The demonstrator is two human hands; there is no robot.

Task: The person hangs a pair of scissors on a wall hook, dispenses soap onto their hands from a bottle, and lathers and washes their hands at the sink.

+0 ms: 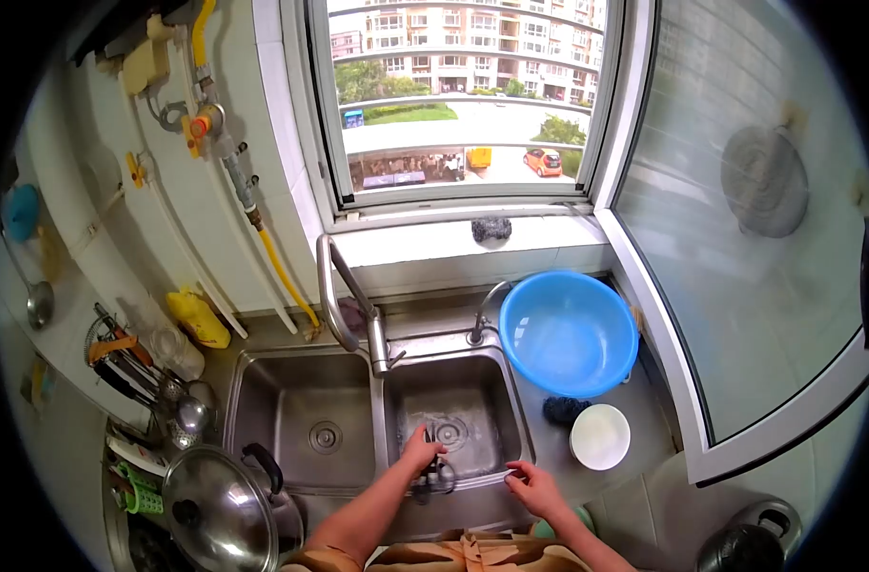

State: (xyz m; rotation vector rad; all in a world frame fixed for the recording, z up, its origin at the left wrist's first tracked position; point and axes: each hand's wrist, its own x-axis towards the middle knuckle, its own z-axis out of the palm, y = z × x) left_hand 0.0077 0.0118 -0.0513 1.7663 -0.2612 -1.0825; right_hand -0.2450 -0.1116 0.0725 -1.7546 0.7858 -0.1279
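My left hand (421, 452) is closed around a pair of dark scissors (442, 479) at the front of the right sink basin (496, 400). The scissors' looped handles hang below my fingers. My right hand (537, 490) is at the basin's front right edge, its thumb and forefinger pinched together. A thin pale sliver shows at those fingertips; whether it is a held piece or the shiny sink rim, I cannot tell. Some water lies around the drain of the right basin. Between the two basins stands the tall faucet (378, 334).
Right of the sink are a blue basin (568, 334), a white bowl (600, 438) and a dark scrubber (565, 410). A lidded pot (220, 515) stands front left, near hanging ladles (192, 414). The left sink basin (301, 400) adjoins. An open window sash (739, 238) juts in at right.
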